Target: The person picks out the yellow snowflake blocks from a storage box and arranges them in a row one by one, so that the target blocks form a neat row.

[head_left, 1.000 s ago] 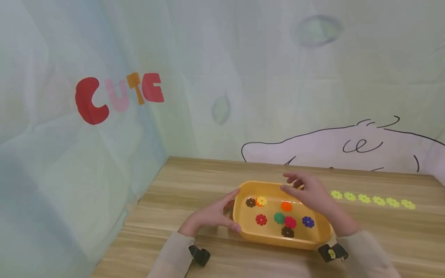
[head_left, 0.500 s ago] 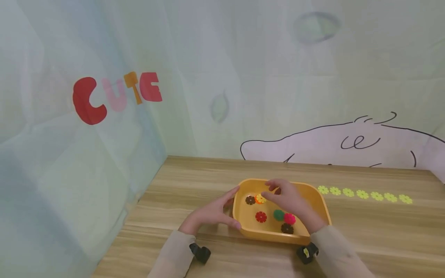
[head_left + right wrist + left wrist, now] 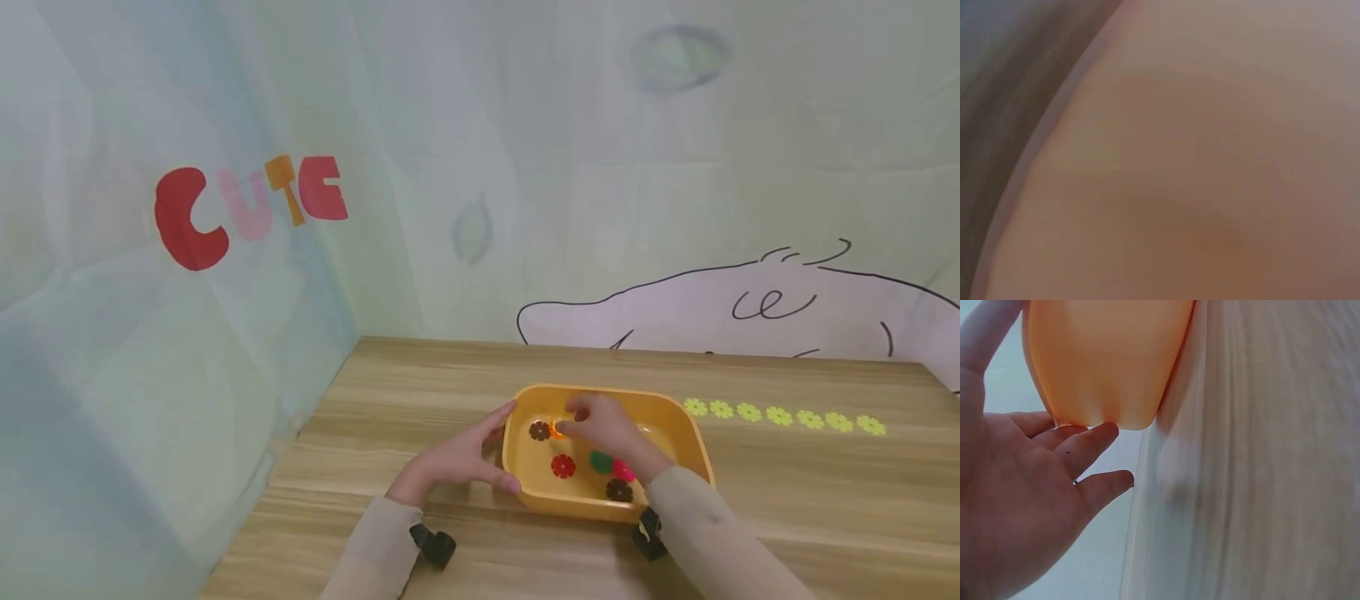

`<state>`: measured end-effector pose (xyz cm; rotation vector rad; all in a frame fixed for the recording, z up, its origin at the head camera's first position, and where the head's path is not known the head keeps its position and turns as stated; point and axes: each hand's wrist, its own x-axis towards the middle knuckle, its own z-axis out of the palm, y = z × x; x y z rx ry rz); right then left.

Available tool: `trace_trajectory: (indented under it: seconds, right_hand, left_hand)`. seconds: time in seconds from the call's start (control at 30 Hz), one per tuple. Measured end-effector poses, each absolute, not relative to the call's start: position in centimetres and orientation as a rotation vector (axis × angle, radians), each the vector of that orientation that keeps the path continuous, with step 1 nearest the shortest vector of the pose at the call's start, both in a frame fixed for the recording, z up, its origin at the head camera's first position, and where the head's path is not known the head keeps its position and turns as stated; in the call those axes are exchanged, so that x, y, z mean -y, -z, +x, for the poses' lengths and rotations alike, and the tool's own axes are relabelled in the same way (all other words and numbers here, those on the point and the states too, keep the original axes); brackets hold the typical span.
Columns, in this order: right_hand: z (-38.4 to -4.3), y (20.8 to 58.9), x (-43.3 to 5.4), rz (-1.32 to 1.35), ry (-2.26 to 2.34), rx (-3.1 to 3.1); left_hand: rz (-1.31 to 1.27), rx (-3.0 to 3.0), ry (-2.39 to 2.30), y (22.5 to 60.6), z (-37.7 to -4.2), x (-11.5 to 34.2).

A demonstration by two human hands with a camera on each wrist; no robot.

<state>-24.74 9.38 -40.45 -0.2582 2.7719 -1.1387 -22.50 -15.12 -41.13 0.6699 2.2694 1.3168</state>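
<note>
In the head view, my left hand (image 3: 463,458) spans the left end of an orange plastic tray (image 3: 577,505), thumb at the front corner and fingers at the back corner. The left wrist view shows that hand (image 3: 1029,481) with fingertips against the tray's outer wall (image 3: 1107,362). My right hand (image 3: 606,427) reaches down inside the tray, fingertips right at an orange notched flower disc (image 3: 555,428). A yellow disc there is mostly hidden by the fingers, and I cannot tell whether they pinch it. Around it lie brown (image 3: 539,431), red (image 3: 563,466) and green discs (image 3: 601,462).
A pink disc (image 3: 623,471) and another dark brown disc (image 3: 619,491) lie near the tray's front wall. Several yellow flower discs (image 3: 779,416) form a row on the wooden table (image 3: 420,375), right of the tray. Fabric walls (image 3: 420,208) close off the back and left.
My right hand has moved left from the tray's back right rim and down to the discs at its left. The left hand keeps its place on the tray.
</note>
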Motion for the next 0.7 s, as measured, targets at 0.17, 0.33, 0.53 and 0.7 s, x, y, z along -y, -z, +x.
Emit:
trace_trajectory:
  seconds: [0.17,0.33,0.53,0.7]
  right_hand:
    - [-25.02,40.76,-9.15,-0.230,1.091,-2.744]
    - [-25.14,40.98,-9.05,-0.238,1.032,-2.744]
    - [-25.25,41.21,-8.95,-0.193,0.997,-2.737]
    - [-25.35,41.39,-8.94,-0.183,1.003,-2.732]
  left_hand:
    - [0.669,-2.279,-1.309,40.94,-22.36,15.17]
    - [0.661,-2.292,-1.294,41.07,-22.38,15.13]
    - [0.669,-2.291,-1.299,41.21,-22.50,15.11]
    - [0.671,-2.295,-1.298,41.18,-22.43,15.12]
